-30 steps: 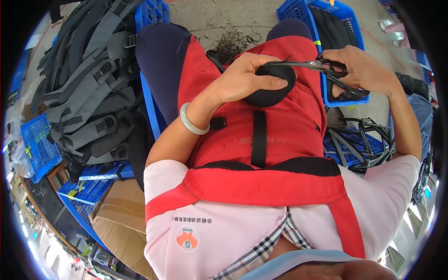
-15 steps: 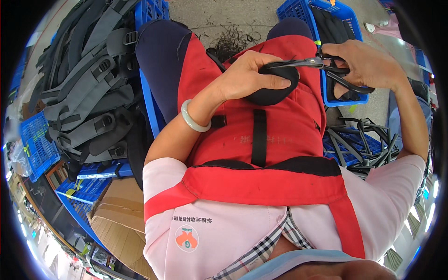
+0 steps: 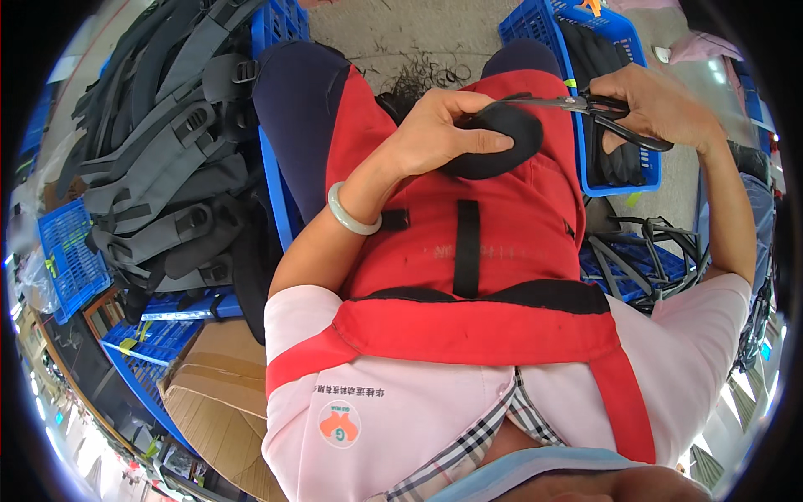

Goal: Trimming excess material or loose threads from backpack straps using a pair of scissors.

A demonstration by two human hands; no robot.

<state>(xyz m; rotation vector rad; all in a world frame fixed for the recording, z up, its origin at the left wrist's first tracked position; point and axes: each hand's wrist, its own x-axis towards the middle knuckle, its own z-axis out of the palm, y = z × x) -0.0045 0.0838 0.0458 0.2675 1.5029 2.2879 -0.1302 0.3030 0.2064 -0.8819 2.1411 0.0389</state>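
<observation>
Between thumb and fingers my left hand (image 3: 442, 134) pinches a black padded fabric piece (image 3: 502, 138) with a rounded end, held above the red apron (image 3: 418, 259) on my lap. My right hand (image 3: 661, 105) grips the black handles of a pair of scissors (image 3: 623, 121). The metal blades point left and lie along the upper edge of the fabric piece, close to my left fingertips. Whether the blades are fully closed is hard to make out.
Dark grey padded straps with buckles (image 3: 192, 159) are heaped at the left over blue crates. A blue crate (image 3: 590, 180) of black pieces stands at the right, with loose black strips (image 3: 669, 243) below it. Black thread scraps (image 3: 422, 77) litter the floor ahead. A cardboard box (image 3: 217, 368) sits lower left.
The black fabric piece has turned so more of its rounded face shows. The scissors have shifted slightly up, their blades now along its top edge.
</observation>
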